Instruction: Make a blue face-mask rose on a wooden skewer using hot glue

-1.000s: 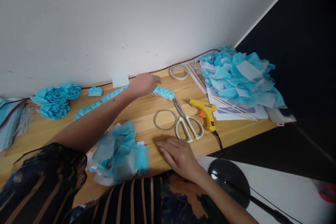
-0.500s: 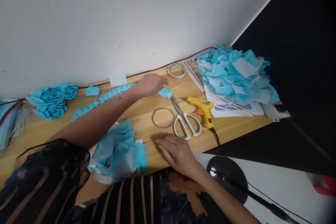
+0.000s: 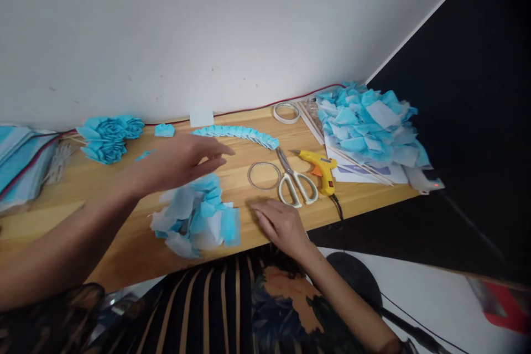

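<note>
the left hand (image 3: 182,160) hangs over the tabletop (image 3: 243,210), a little left of the frame's centre, thumb and fingers pointing right with a narrow gap between them; i see nothing in it. just above those fingers, the pleated blue strip (image 3: 244,131) arcs across the middle of the frame, its right end by the tips of the scissors (image 3: 307,185). another bit of blue shows left of the hand, and i can't tell if it belongs to the strip.

the right hand (image 3: 284,227) rests at the near edge, lower centre, fingers together and loosely bent; its palm is hidden, so i can't tell if it has hold of anything. the wire ring (image 3: 265,188) lies just above it, beside the scissors. loose petals (image 3: 203,221) lie between the two hands.

right of the scissors is the yellow glue gun (image 3: 323,166); a blue heap (image 3: 373,124) fills the upper right of the tabletop, the roses (image 3: 108,135) its upper left.
</note>
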A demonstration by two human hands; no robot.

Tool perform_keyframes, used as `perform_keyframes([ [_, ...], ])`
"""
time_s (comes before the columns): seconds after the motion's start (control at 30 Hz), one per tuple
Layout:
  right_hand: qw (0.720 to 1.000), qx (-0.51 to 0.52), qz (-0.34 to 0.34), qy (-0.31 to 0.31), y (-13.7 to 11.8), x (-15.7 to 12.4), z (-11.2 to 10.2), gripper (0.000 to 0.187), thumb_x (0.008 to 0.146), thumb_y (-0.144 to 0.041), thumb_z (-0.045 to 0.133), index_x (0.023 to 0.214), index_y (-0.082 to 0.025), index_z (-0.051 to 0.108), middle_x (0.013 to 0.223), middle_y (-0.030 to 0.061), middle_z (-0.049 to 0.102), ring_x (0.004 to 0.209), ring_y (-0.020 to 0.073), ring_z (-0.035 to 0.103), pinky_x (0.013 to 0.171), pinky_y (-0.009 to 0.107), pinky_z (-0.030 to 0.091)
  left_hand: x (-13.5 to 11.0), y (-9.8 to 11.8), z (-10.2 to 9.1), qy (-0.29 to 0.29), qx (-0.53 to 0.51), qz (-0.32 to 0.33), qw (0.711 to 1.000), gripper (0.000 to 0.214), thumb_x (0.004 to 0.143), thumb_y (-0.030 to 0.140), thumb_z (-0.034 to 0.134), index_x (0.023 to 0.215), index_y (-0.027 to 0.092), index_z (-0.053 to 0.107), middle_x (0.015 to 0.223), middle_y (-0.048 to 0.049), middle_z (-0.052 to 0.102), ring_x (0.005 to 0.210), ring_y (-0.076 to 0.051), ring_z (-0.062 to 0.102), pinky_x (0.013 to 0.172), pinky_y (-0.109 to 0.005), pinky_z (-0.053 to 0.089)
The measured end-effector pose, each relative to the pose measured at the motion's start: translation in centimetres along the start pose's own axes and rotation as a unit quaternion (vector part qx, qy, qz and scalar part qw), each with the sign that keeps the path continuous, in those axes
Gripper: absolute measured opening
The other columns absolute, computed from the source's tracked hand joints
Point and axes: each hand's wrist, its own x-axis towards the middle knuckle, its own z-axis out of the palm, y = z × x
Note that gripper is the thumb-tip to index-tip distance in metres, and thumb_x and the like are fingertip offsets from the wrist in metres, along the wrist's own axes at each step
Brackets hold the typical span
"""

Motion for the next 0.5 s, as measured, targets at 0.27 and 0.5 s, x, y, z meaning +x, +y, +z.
perform_keyframes([
  [0.27,1.000,0.005,0.005,-0.025,-0.2,-0.3,-0.1,0.024,0.102,-0.017,0.057,0.121,-0.019,0.071,0.099,0.0081,0.080,0.091,0.0211,0.076,0.081,0.035,0.062,-10.5,-2.3,4.6,0.061,-0.081,-0.013,0.995,0.058,0.104,0.059,0.046,0.149,0.024,0.056,0.151,-0.0128,0.058,0.140,-0.031,0.054,0.118,-0.050,0.044],
  [0.5,0.988,-0.051,0.017,-0.145,-1.6,-1.0,0.2,0.103,0.090,-0.039,0.076,0.169,-0.026,0.013,0.156,0.0223,0.052,0.144,0.0407,0.052,0.110,0.064,0.051,-16.2,-2.0,8.8,0.129,-0.142,-0.010,0.981,0.097,0.089,0.063,0.071,0.167,0.034,0.022,0.169,-0.0162,0.033,0.155,-0.037,0.035,0.124,-0.057,0.038],
])
